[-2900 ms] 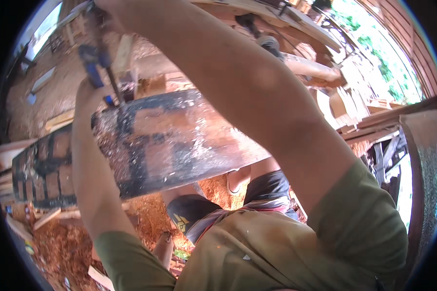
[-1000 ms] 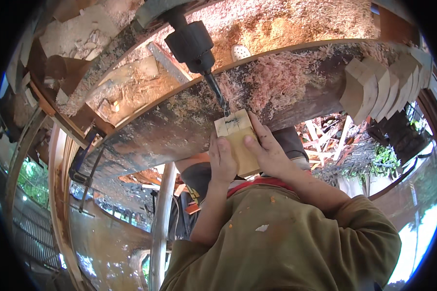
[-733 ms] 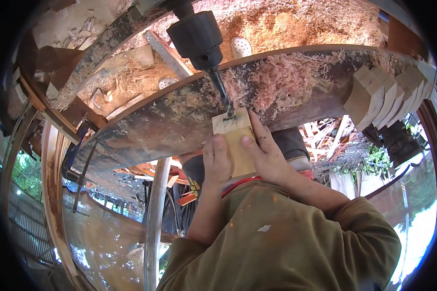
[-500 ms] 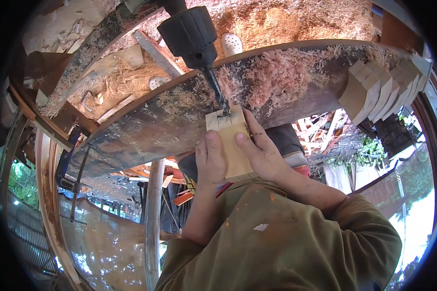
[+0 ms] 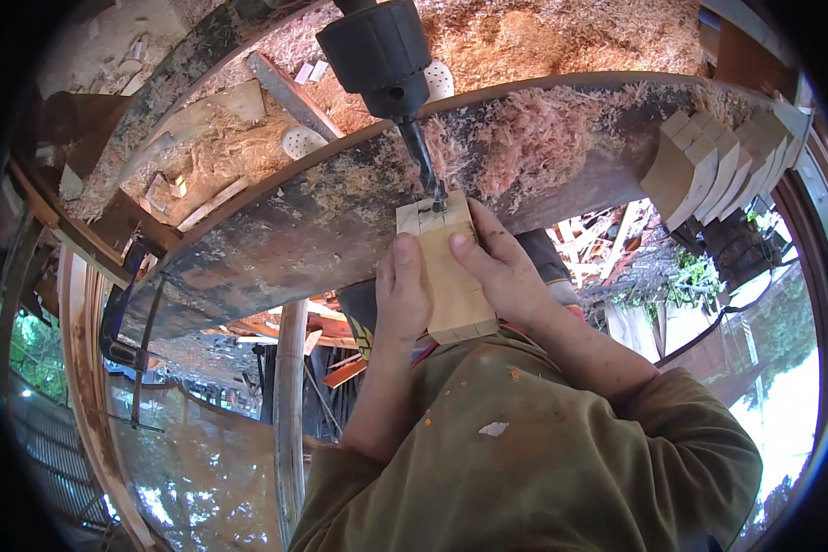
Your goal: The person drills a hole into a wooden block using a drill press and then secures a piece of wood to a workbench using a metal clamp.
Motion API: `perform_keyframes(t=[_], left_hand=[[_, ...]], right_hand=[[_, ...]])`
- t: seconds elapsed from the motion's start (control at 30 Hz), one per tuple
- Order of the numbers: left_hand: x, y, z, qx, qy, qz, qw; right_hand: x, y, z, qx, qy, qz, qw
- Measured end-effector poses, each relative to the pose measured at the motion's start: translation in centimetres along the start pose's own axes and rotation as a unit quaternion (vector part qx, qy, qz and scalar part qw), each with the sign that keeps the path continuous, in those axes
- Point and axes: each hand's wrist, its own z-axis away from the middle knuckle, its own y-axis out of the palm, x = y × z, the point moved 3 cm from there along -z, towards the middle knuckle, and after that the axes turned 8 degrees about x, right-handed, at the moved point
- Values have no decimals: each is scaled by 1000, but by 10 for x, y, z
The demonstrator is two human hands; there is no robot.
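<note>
Between my two hands is a pale wooden block (image 5: 453, 285), its far end marked with dark lines. My left hand (image 5: 401, 293) is closed on its left side, thumb on the top face. Along the right side my right hand (image 5: 506, 271) grips it, thumb also on top and fingers round the edge. A dark drill bit (image 5: 419, 158) comes down from a black drill chuck (image 5: 377, 57), its tip at the block's marked far end. Whether the tip is in the wood I cannot tell. Beneath lies a dark, worn work board (image 5: 276, 248).
Pink wood shavings (image 5: 538, 138) lie on the board beyond the block. Several curved wooden blocks (image 5: 699, 175) stand in a row at the board's right end. A clamp (image 5: 124, 317) grips its left end. Sawdust (image 5: 552, 41) covers the floor behind.
The view has shifted slightly, with chuck and block a little farther right in it. Both hands keep their hold on the block, and the bit stays at its far end.
</note>
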Motion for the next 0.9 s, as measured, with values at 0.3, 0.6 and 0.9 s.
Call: perform_keyframes(t=[0.3,0.6,0.9], left_hand=[[4,-4,0,-4,27,8,1000],[11,-9,1,-3,21,22,1000],[7,-11,2,2,-17,15,1000]], right_hand=[[-10,-3,-4,6,-34,-9,999],[-9,-4,-4,11,-46,6,999],[-32,-15,-13,-11,-116,66,991]])
